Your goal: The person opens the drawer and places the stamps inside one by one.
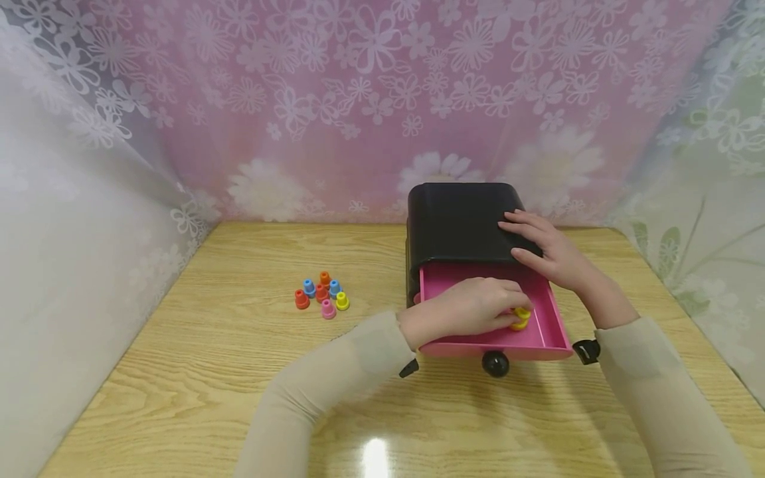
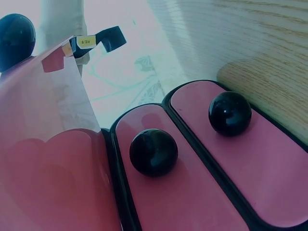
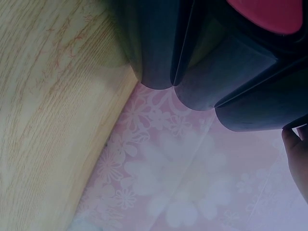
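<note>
My left hand (image 1: 472,307) reaches into the pulled-out pink drawer (image 1: 552,312) and pinches a small yellow peg (image 1: 522,320) between thumb and fingers, low inside the drawer. The peg is partly hidden by the fingertips. The drawer belongs to a black cabinet (image 1: 463,219), and a round black knob (image 1: 495,364) sticks out from its front. On the cabinet's top right edge rests my right hand (image 1: 556,255), its fingers spread. In the right wrist view, fingers (image 3: 297,154) of that hand show at the cabinet's black side (image 3: 240,72).
Several flared pegs stand grouped on the wooden table left of the cabinet, among them a pink peg (image 1: 329,309), a yellow one and a blue peg (image 1: 309,287). Two closed drawers (image 2: 192,202) with black knobs show in the left wrist view. Floral curtains (image 1: 358,99) hang behind.
</note>
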`<state>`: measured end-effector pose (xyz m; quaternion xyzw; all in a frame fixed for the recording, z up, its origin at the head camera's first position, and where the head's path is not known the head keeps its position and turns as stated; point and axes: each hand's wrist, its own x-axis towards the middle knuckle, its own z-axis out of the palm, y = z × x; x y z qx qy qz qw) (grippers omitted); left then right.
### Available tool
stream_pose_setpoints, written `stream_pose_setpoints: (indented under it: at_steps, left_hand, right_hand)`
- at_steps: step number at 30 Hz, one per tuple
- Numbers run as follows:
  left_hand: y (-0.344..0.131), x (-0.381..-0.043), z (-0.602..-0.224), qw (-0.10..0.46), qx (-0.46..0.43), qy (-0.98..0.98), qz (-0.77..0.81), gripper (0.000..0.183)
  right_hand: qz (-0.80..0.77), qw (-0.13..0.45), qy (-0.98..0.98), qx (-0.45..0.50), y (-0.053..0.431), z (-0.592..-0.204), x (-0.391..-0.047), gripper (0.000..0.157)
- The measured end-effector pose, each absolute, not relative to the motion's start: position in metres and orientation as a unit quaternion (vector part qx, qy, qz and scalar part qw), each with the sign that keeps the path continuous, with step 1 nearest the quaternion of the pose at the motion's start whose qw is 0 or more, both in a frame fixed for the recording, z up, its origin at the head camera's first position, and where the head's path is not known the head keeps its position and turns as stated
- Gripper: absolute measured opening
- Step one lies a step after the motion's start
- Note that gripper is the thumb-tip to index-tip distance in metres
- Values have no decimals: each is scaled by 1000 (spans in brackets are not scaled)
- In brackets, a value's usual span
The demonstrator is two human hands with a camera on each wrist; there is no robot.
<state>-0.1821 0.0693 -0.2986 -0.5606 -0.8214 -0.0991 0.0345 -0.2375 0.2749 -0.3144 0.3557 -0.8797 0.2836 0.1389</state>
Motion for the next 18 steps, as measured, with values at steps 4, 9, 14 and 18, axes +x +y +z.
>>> stream_pose_setpoints:
  at_steps: [4, 9, 14, 18]
  left_hand:
    - [69, -182, -298, 36, -559, -823, -96, 26]
    - [67, -180, -297, 37, -557, -825, -92, 29]
    - [60, -178, -291, 48, -548, -831, -86, 30]
    - [50, -178, -286, 55, -531, -840, -99, 31]
  right_hand:
    - [284, 137, -880, 354, 275, -314, -238, 45]
    - [283, 137, -881, 354, 275, -314, -238, 45]
    - [282, 140, -880, 357, 274, -314, -237, 45]
    - [281, 142, -878, 360, 274, -314, -237, 45]
